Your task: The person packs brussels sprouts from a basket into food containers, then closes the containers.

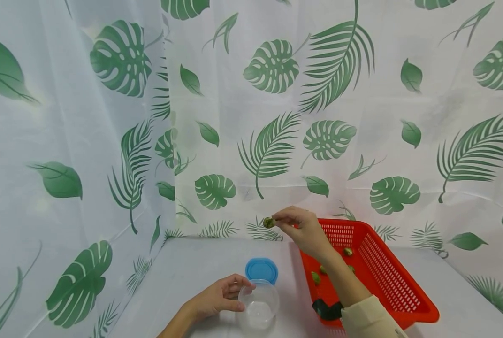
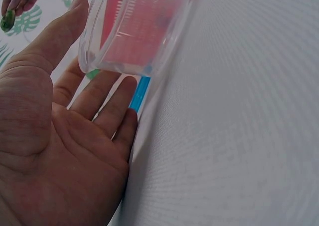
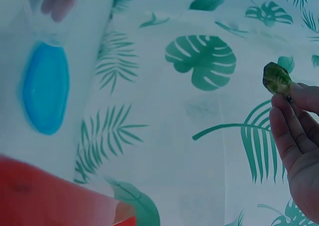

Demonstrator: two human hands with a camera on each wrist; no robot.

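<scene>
Pinching one small green sprout (image 1: pixel 268 222) between thumb and fingertips, the right hand (image 1: pixel 304 232) is raised above the table (image 1: pixel 205 253); in the head view the sprout appears left of the red basket (image 1: pixel 382 265). The left hand (image 1: pixel 217 298) is spread wide, thumb and fingers at the clear container's (image 1: pixel 260 310) left side. A blue lid (image 1: pixel 261 270) lies just behind; more sprouts (image 1: pixel 348 252) lie inside the basket.
</scene>
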